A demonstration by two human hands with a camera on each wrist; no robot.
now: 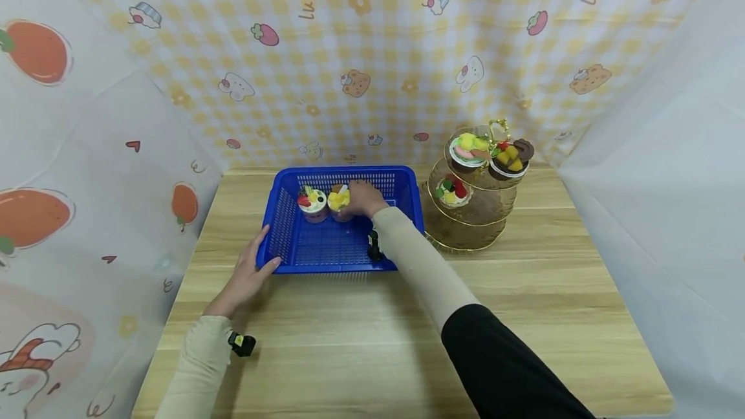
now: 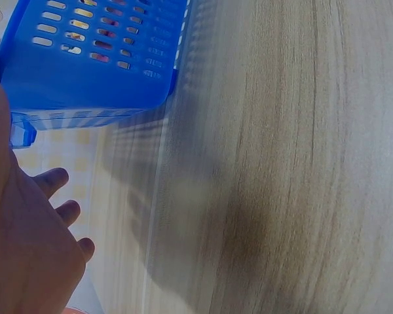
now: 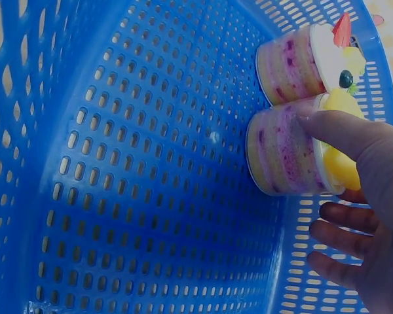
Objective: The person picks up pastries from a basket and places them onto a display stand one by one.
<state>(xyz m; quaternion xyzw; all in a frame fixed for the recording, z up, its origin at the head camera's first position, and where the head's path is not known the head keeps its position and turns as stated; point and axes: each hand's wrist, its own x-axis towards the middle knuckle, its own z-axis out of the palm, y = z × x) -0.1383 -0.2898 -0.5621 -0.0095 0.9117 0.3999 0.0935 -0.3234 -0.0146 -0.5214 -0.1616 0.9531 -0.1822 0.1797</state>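
A blue plastic basket (image 1: 326, 268) with perforated walls sits on the wooden table. Inside it, two layered dessert cups stand side by side. The left dessert cup (image 1: 314, 205) has white cream with red and green fruit pieces on top; the right dessert cup (image 3: 285, 154) carries yellow fruit chunks. My right hand (image 1: 365, 199) reaches into the basket and pinches the yellow-topped cup, its thumb on the cup's side; the index finger is mostly hidden behind it. At the front left corner of the basket, my left hand (image 1: 244, 280) rests against the rim with thumb and fingers spread.
A gold-rimmed three-tier stand (image 1: 465, 235) is right of the basket. Two fruit-topped cupcakes (image 1: 468, 149) are on its top tier, and another fruit-topped dessert (image 1: 453, 191) is on the middle one. A yellow checked cloth (image 1: 361, 108) hangs behind the table (image 1: 349, 354).
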